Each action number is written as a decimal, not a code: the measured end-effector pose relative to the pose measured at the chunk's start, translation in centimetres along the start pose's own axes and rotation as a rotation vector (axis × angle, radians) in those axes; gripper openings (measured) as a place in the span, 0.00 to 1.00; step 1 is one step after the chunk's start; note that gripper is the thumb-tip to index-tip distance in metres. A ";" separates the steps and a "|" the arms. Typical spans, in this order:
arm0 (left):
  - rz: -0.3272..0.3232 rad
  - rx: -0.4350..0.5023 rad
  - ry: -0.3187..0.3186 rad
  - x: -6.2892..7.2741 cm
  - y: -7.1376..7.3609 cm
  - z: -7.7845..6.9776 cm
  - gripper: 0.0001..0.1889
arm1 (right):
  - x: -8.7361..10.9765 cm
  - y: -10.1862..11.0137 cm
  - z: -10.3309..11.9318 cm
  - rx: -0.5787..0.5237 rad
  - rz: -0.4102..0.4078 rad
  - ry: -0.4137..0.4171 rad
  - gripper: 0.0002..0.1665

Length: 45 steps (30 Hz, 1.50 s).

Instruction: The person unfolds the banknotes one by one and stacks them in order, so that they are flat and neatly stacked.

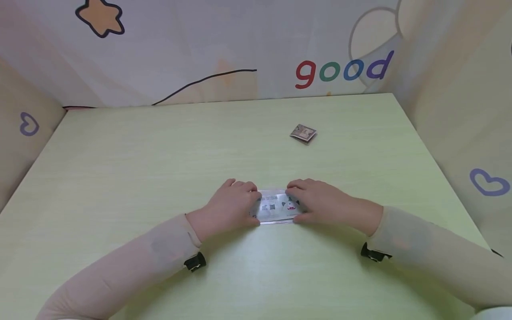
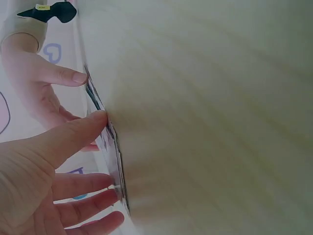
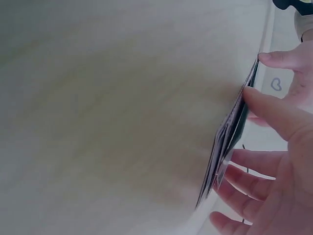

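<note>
A flat, clear plastic packet (image 1: 274,213) with a printed cartoon face and small dark squares lies on the table between both hands. The left hand (image 1: 230,206) holds its left end, thumb at the near edge and fingers at the far edge. At the right end, the right hand (image 1: 322,202) grips it the same way and covers part of the print. Seen edge-on in the left wrist view, the packet (image 2: 116,156) is thin. Several thin layers show along the packet's edge (image 3: 222,142) in the right wrist view.
A small folded printed booklet or paper (image 1: 304,133) lies beyond the right hand. The pale green table (image 1: 140,151) meets a printed curtain (image 1: 208,49) at the back and on both sides. Dark clips (image 1: 195,262) hang at the sleeve cuffs.
</note>
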<state>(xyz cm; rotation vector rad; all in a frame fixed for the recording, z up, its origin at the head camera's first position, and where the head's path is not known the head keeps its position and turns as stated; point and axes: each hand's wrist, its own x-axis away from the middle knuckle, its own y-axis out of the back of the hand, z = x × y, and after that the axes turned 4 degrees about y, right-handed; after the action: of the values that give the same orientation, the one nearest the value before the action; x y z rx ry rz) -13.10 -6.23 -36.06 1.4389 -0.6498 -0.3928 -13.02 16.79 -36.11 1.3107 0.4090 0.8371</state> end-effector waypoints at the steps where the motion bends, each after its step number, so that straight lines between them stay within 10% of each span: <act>1: -0.008 -0.005 -0.003 0.0 -0.1 -0.1 0.30 | 0.0 -0.1 0.0 0.012 -0.006 0.006 0.38; 11: -0.063 -0.126 -0.324 1.4 -0.2 -1.2 0.18 | 0.2 -0.3 -0.1 0.051 -0.001 0.014 0.39; 20: 0.132 -0.105 -0.235 2.4 -0.6 -1.5 0.35 | 2.5 -0.3 0.9 0.153 0.159 0.016 0.47; 45: 0.157 -0.067 -0.235 4.8 -1.8 -0.4 0.41 | 3.8 -0.3 1.0 0.108 0.217 0.007 0.40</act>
<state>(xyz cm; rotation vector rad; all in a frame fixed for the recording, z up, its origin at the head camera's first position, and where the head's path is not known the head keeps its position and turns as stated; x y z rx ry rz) -8.95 -9.10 -37.04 1.2786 -0.9245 -0.4595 -9.71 18.92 -35.44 1.4705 0.3242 1.0124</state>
